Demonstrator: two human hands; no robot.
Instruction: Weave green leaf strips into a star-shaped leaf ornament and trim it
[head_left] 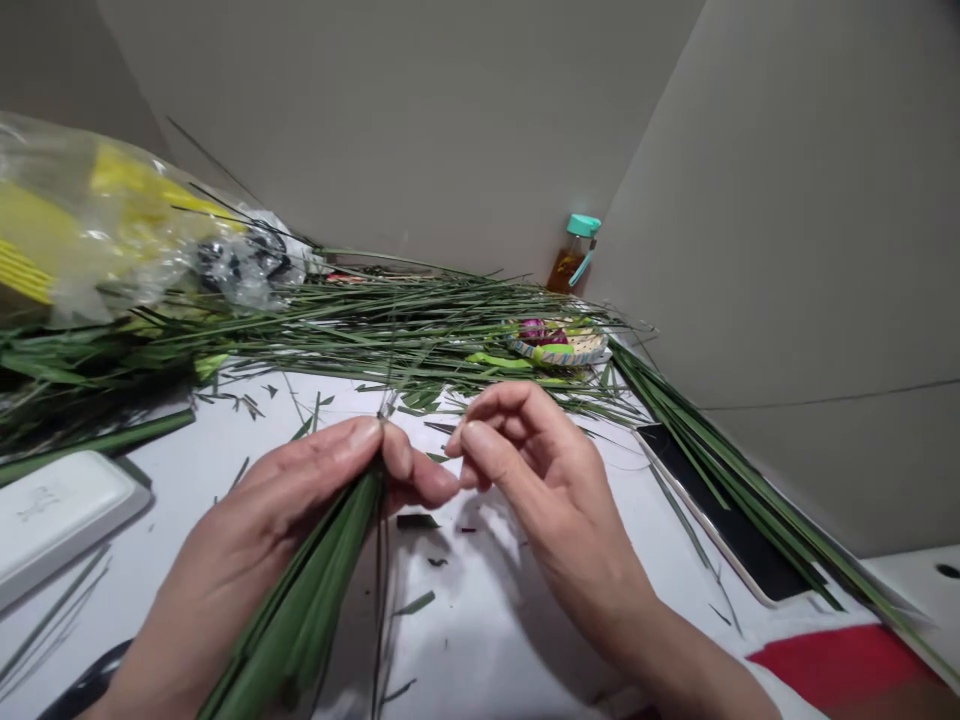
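My left hand (pixel 300 490) pinches the gathered top of a bundle of long green leaves (pixel 315 600) between thumb and fingers. The bundle fans out below, toward me, and a few thin stems stick up past the fingertips. Thin dark strands (pixel 381 600) hang down beside it. Just to the right, my right hand (pixel 532 480) is closed in a pinch, its fingertips close to the left fingers. Whatever lies between its thumb and forefinger is too fine to make out.
Long leaves (pixel 420 310) lie heaped across the back, with a small woven basket (pixel 592 350) among them. A teal-lidded bottle (pixel 574 255) stands behind. Right is a phone (pixel 720 510) under leaves; left are a white box-like device (pixel 67 510) and a plastic bag (pixel 112 220). Leaf scraps litter the table (pixel 465 660).
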